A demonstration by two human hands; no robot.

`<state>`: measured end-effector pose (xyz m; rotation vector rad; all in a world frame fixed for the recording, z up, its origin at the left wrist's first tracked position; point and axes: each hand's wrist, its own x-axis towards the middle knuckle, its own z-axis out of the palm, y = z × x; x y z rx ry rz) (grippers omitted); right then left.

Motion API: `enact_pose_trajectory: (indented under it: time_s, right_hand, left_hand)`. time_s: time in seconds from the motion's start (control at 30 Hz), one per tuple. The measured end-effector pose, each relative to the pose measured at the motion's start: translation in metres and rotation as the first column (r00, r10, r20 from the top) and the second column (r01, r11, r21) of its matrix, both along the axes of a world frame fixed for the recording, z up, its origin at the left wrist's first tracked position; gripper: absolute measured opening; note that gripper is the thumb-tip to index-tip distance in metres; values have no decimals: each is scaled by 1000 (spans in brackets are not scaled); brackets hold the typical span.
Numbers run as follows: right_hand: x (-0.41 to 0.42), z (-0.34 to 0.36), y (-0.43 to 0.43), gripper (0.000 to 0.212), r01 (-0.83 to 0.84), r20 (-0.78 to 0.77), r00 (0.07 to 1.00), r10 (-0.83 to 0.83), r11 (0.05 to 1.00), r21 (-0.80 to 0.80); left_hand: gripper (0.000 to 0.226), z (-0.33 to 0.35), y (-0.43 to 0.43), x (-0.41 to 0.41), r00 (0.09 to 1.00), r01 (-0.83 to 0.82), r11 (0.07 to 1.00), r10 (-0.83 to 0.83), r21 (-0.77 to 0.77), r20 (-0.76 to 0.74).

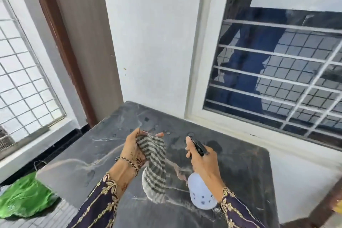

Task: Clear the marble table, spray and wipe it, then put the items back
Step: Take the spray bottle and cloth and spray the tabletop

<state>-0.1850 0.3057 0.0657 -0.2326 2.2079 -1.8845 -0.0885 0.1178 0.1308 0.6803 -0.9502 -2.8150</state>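
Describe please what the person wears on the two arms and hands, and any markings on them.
Both arms have dark navy sleeves with gold embroidered leaf patterns, thickest at the cuffs. The left hand shows dark henna-like markings on its back, and a thin beaded bracelet of gold and dark beads circles its wrist. The right hand shows no jewellery or markings that I can see.

At six o'clock you are looking at a dark marble table, polished and glossy, veined in white and beaded with droplets toward twelve. Your left hand is gripping a soft woven cloth, matt, striped grey and cream. Your right hand is holding a spray bottle of smooth translucent white plastic with a glossy black plastic trigger head. At eight o'clock a crinkled green plastic bag is shining.
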Motion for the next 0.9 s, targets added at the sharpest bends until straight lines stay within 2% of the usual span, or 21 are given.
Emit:
enact_pose_trajectory:
  time_s: [0.17,0.3,0.43,0.53,0.67,0.8,0.9]
  right_hand:
    - [-15,-15,-65,57,-80,72,994,81,997,-20]
    - [-26,-27,-126,55,-108,110,988,110,994,-30]
    - [-47,-38,-191,67,-127,67,990,121,987,96]
    - [-67,-42,-240,79,-105,27,994,102,965,242]
    - [-94,-47,-300,91,-38,-6,999,43,934,356]
    - [-111,-53,-343,95,24,-63,998,10,851,524]
    - [-112,-54,-357,90,16,-5,1000,-15,877,479]
  left_hand:
    - [33,-7,-54,-12,989,-108,993,112,-44,100]
    - [55,-23,-107,-9,969,-166,978,185,-123,163]
    - [41,-34,-167,-8,939,-187,961,236,-203,251]
    - [39,-40,-214,-10,925,-226,959,267,-171,272]
    - [32,-43,-273,-12,910,-271,956,292,-112,294]
    - [32,-43,-324,-12,911,-302,951,310,-71,273]
    - [32,-43,-351,-6,889,-331,936,352,-119,294]
